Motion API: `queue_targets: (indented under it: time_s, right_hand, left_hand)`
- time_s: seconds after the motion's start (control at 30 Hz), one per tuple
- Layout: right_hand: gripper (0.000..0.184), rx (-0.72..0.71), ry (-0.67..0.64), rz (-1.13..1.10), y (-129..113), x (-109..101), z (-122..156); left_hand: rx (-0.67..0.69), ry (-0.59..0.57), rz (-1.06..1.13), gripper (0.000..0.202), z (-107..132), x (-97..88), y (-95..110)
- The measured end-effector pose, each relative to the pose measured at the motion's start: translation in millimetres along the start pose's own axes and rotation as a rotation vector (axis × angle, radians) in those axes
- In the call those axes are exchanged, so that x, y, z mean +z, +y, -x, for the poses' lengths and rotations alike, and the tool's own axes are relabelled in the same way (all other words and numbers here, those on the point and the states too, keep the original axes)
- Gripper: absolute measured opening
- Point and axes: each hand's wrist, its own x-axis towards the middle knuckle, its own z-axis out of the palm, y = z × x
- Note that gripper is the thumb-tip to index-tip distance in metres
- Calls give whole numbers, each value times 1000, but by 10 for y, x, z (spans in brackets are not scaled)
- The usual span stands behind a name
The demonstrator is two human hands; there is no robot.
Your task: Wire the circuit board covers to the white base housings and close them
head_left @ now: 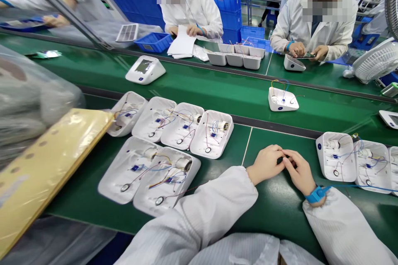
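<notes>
Over the green bench, my left hand (266,164) and my right hand (299,170) meet fingertip to fingertip. Both sets of fingers close on a small black piece (280,160); most of it is hidden, so its kind does not show. A blue wrist strap (317,194) circles my right wrist. To the left of my hands lie several open white housings (212,134) with wires, round metal discs and small blue boards inside. More white housings (338,157) of the same sort stand on the right.
A strap cord (357,186) runs right past the housings. Beyond a dark rail, a conveyor carries a white device with a screen (145,70) and a wired housing (282,99). Yellow bagged sheets (52,157) lean at left. Two co-workers sit opposite; a fan (376,61) stands far right.
</notes>
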Motion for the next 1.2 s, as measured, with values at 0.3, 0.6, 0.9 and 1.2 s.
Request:
queue_targets:
  time_s: [0.3, 0.6, 0.9, 1.2]
  right_hand:
    - [27, -2, -1, -4, 24, 8, 3]
    - [26, -8, -1, -3, 25, 7, 1]
    - [26, -6, -3, 0, 22, 7, 1]
    - [26, -11, -4, -2, 33, 9, 2]
  left_hand:
    - [4, 3, 10, 16, 1, 3, -2]
    - [-2, -6, 0, 17, 0, 1, -7]
    - [2, -3, -2, 17, 1, -10, 7]
    - [6, 2, -4, 18, 1, 9, -12]
